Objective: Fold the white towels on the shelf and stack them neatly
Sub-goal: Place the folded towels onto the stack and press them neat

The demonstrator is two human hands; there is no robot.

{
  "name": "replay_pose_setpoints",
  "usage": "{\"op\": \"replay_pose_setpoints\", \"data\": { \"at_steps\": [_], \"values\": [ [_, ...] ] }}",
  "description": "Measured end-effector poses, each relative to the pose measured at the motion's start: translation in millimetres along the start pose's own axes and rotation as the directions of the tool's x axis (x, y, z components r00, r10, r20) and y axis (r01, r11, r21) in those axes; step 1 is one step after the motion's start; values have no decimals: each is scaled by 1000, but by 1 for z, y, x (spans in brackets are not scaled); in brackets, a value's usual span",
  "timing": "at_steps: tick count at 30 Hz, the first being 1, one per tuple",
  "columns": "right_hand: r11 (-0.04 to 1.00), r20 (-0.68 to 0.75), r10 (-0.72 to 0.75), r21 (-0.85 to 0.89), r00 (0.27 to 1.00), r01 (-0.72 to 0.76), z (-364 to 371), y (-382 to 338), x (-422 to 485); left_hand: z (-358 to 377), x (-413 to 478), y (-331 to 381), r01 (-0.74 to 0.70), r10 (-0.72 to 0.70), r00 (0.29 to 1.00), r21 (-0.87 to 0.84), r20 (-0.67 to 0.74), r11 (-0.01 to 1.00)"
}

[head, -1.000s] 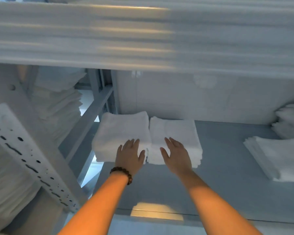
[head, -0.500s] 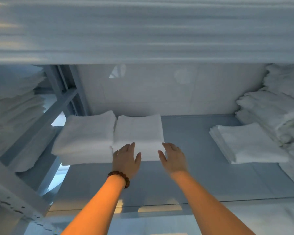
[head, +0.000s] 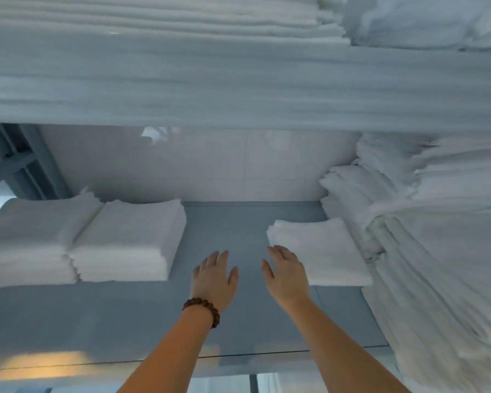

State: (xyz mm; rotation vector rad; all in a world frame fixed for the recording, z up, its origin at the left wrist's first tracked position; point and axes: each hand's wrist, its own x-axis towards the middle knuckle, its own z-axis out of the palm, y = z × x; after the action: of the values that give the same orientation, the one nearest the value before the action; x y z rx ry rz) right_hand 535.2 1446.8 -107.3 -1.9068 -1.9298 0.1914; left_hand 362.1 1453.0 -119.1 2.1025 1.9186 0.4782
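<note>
Two stacks of folded white towels sit side by side on the grey shelf [head: 233,228] at the left: one stack [head: 29,236] at the far left and one [head: 131,239] just right of it. A lower pile of folded towels [head: 323,245] lies at the right. My left hand [head: 214,279], with a bead bracelet at the wrist, hovers open over the bare shelf between the piles and holds nothing. My right hand [head: 287,276] is open too, its fingers at the left front corner of the right pile.
A big heap of loosely piled white towels [head: 437,251] fills the right side of the shelf. The upper shelf [head: 238,80] hangs low overhead, loaded with more towels. A metal frame post [head: 26,165] stands at the back left.
Both hands left the left stacks and moved right; the left one is now over the bare shelf, the right one at the right pile. The view swung right as well.
</note>
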Motion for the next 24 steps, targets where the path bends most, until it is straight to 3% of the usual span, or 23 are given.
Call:
{"op": "replay_pose_setpoints", "data": {
  "at_steps": [13,24],
  "values": [
    [994,-1,102,-41,995,-102,-23,128,23,51,43,93,-31,35,998,-66,52,997],
    [938,72,322,-157,944,-308,7,239,68,132,102,123,89,-40,979,-243,199,966]
  ]
}}
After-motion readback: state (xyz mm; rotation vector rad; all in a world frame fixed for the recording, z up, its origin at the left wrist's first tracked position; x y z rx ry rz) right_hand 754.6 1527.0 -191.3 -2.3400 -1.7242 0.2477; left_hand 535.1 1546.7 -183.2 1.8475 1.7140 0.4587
